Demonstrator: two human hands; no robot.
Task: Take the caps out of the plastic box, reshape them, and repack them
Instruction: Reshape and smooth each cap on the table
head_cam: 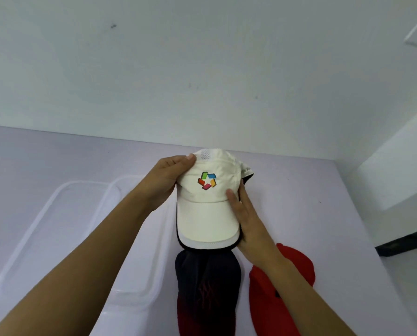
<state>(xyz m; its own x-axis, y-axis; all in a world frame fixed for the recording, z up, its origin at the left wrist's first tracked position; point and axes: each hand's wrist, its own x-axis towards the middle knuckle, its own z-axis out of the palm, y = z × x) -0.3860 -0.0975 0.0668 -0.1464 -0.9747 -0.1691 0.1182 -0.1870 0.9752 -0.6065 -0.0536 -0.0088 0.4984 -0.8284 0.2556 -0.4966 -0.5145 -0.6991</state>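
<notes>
A pale lilac table (323,190) meets a white wall. Between the hands is the white cap (207,207). The left hand (168,180) grips its crown, and the right hand (248,219) presses straight-fingered along its side. Reshaping seems underway; next it should go into the plastic box (120,190), left of the left arm.

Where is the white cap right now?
Head view, centre: white cap held between the left hand and right hand, beyond the dark cap, right of the clear box.

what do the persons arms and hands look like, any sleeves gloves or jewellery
Both forearms are bare up to the frame edge, no sleeves in view. The left hand and right hand wear no gloves, and no rings, watch or bracelet show.
</notes>
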